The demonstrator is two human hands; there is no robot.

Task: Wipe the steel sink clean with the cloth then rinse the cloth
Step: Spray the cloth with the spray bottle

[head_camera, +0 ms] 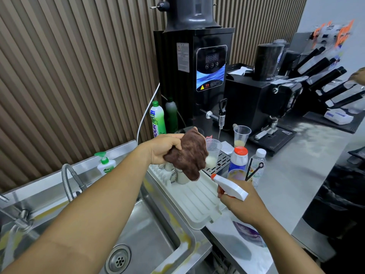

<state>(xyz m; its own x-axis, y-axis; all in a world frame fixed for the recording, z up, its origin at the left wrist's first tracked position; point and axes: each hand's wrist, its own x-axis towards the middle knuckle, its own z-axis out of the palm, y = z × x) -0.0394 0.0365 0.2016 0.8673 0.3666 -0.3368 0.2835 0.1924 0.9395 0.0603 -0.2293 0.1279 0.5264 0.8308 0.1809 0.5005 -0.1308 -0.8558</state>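
The left hand (164, 148) grips the brown cloth (188, 155) above the drying tray (197, 202) at the steel sink (150, 230)'s right rim; the right hand (242, 204) clasps a spray bottle (230, 187).

Both bare forearms reach forward. The left hand (164, 149) is raised, fingers curled round a bunched cloth (189, 157). The right hand (244, 207), lower, grips a spray bottle (232, 187), back of hand up.
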